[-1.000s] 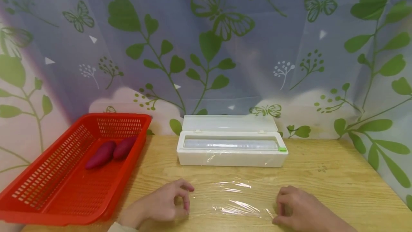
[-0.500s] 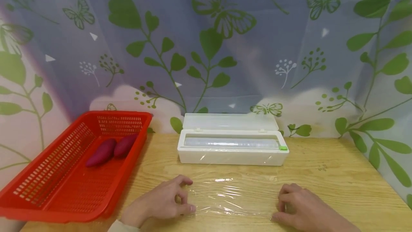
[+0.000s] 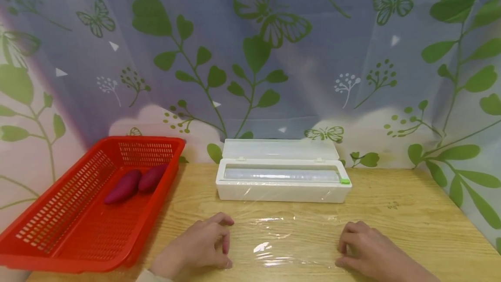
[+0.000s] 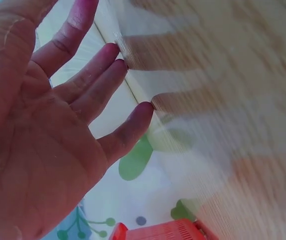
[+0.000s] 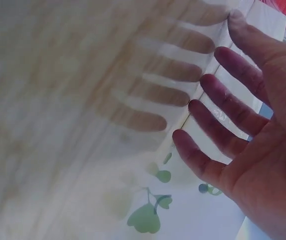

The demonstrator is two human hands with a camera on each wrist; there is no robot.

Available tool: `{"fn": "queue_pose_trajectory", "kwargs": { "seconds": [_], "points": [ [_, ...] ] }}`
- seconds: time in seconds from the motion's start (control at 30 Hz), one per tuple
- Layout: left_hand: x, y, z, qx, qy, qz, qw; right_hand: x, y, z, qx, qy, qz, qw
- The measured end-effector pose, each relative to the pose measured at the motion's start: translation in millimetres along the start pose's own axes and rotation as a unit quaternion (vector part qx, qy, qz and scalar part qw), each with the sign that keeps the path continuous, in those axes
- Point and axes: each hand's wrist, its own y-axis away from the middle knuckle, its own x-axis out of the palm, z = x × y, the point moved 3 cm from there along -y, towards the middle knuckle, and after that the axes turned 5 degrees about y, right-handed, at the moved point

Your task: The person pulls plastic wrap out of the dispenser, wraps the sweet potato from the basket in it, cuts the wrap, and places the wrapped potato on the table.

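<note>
A sheet of clear cling film (image 3: 274,240) lies on the table in front of a white dispenser box (image 3: 283,193), with shiny creases across it. It stretches back toward the box, which holds a roll of film (image 3: 279,175) under a raised lid (image 3: 279,149). My left hand (image 3: 197,245) is at the film's left side, fingers spread and bent, fingertips on the surface. At the right side, my right hand (image 3: 368,249) touches down with its fingertips too. In the wrist views both palms (image 4: 43,170) are bare; the film's edges under the fingertips are hard to see.
A red plastic basket (image 3: 150,225) stands on the left with two purple sweet potatoes (image 3: 124,186) in it. The dispenser carries a green slider (image 3: 344,181) at its right end. Behind the wooden table (image 3: 411,221) hangs a leaf-patterned curtain (image 3: 321,55).
My left thumb has shifted slightly, and my right hand has moved a little to the right. The shiny creases on the film have changed shape. Box and basket stay in place.
</note>
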Motion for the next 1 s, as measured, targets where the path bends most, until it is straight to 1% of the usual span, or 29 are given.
{"fn": "queue_pose_trajectory", "kwargs": {
  "seconds": [0.1,0.2,0.3,0.4,0.47,0.53,0.57,0.63,0.7,0.77,0.8,0.87,0.93,1.0],
  "points": [
    [0.6,0.2,-0.4,-0.002,-0.006,-0.001,1.0,-1,3,-1,0.006,0.016,-0.028,0.999],
    [1.0,1.6,1.3,0.0,-0.007,-0.006,1.0,-1,4,-2,0.02,0.032,-0.04,0.998],
    [-0.5,4.6,4.1,0.011,0.0,-0.019,0.9998,-1,5,-3,0.031,0.053,-0.031,0.998],
    [-3.3,7.3,6.4,0.019,0.005,-0.032,0.9993,-1,6,-6,0.042,0.064,-0.005,0.997],
    [-5.8,9.3,6.2,0.018,0.01,-0.035,0.9992,0,7,-6,0.04,0.074,-0.001,0.996],
    [-8.4,10.5,4.2,0.006,0.015,-0.03,0.9994,1,8,-7,0.038,0.078,-0.001,0.996],
    [-10.0,11.3,2.2,0.005,0.015,-0.03,0.9994,1,8,-7,0.037,0.078,0.0,0.996],
    [-13.1,12.7,-2.5,0.013,0.005,-0.035,0.9993,1,8,-8,0.039,0.073,0.004,0.997],
    [-16.2,13.8,-9.2,0.034,-0.021,-0.053,0.9978,1,8,-9,0.041,0.067,0.008,0.997],
    [-20.1,15.2,-17.0,0.069,-0.061,-0.081,0.9925,1,8,-10,0.043,0.063,0.011,0.997],
    [-22.4,15.9,-21.2,0.086,-0.084,-0.096,0.9882,1,8,-10,0.042,0.063,0.008,0.997],
    [-27.1,17.3,-29.6,0.12,-0.127,-0.127,0.9763,2,9,-10,0.04,0.065,0.005,0.997],
    [-32.3,17.9,-37.7,0.154,-0.173,-0.152,0.9608,2,9,-11,0.04,0.064,0.005,0.997],
    [-37.6,17.0,-44.7,0.188,-0.223,-0.176,0.9403,2,9,-11,0.038,0.068,0.001,0.997]
  ]
}}
